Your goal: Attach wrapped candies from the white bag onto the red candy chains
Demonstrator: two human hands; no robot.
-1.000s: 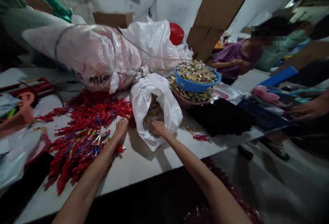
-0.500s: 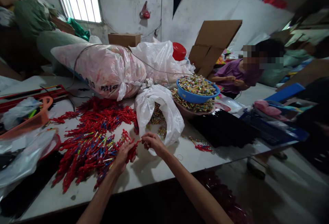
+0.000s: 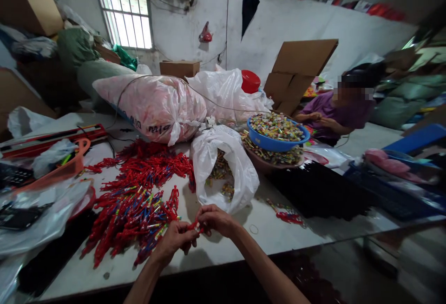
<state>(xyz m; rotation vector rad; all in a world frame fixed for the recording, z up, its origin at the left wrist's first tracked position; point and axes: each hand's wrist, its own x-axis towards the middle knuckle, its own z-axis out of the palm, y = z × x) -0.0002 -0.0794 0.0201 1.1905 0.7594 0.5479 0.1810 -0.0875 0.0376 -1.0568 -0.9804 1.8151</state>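
Observation:
Between my two hands, above the near part of the white table [image 3: 268, 243], is a small red plastic figure [image 3: 195, 226]. My left hand [image 3: 177, 240] pinches it from the left between thumb and fingers. From the right, the bent fingers of my right hand [image 3: 216, 220] close on its other end and hide part of it. To the left lies a large heap of red plastic figures [image 3: 121, 211], many with coloured tubes on them. Just beyond my hands, a white plastic bag [image 3: 244, 169] lies with its mouth towards me, small multicoloured tubes [image 3: 220, 167] inside.
A blue basin [image 3: 272, 143] full of coloured pieces sits on a wider pink basin [image 3: 259, 161]. A black bundle [image 3: 317, 190] and a few red figures [image 3: 291, 218] lie to the right. An orange basket [image 3: 78, 164] stands left. Another person [image 3: 351, 109] works at the far right.
My hands have come closer together, both now at the same red figure. The camera view has shifted, so the scene sits lower and further right.

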